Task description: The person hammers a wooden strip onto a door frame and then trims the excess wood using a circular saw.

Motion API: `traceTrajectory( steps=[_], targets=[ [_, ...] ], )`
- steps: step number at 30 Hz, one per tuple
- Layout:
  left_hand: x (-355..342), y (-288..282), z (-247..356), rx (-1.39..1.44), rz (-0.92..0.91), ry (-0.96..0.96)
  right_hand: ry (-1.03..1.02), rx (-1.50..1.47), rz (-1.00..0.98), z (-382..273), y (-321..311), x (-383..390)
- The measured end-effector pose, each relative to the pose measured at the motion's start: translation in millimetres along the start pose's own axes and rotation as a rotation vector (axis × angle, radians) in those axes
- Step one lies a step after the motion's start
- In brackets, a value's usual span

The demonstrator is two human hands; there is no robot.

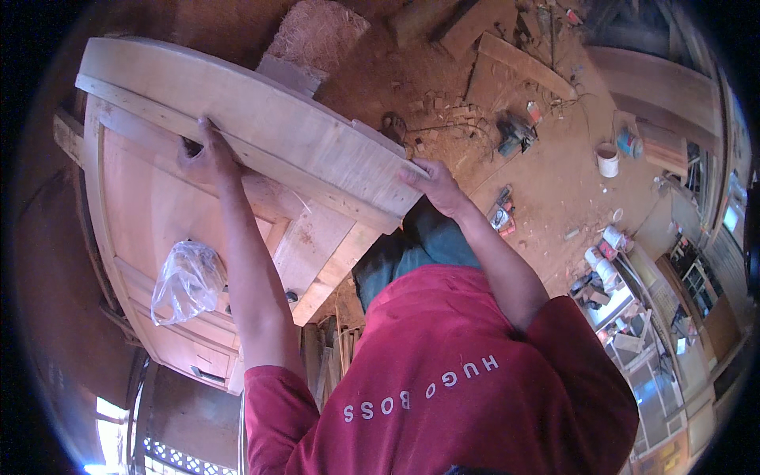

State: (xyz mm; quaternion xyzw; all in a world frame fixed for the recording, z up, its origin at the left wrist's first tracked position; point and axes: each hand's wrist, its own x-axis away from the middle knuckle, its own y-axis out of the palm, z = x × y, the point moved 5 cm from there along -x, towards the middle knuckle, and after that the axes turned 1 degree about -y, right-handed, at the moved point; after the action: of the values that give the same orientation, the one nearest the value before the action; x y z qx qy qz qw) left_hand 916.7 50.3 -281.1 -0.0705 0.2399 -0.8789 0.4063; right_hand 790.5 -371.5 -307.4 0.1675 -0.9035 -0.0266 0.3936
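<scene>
Right hand: grips wooden board end
Left hand: half-curled at edge, hold unclear
Long axis: leftward from right hand

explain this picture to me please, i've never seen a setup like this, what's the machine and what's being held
There is no machine: these are a person's two bare hands. A wide fisheye camera on the head looks down, so straight edges bend and the red shirt shows below. The right hand grips one end of a long pale board; the left hand touches its near edge. A clear plastic bag lies on the panelled wooden piece beside the board.
</scene>
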Motion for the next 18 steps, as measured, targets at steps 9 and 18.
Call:
traceTrajectory(
  steps=[9,18],
  targets=[
    [-2.8,3.6,-2.0,0.065,-0.013,-0.025,-0.054,-0.118,0.051,4.3,1.9,-3.3],
    [1.8,3.7,14.8,-0.05,0.009,-0.028,-0.037,0.005,0.115,4.4,-0.7,-6.9]
  ],
)
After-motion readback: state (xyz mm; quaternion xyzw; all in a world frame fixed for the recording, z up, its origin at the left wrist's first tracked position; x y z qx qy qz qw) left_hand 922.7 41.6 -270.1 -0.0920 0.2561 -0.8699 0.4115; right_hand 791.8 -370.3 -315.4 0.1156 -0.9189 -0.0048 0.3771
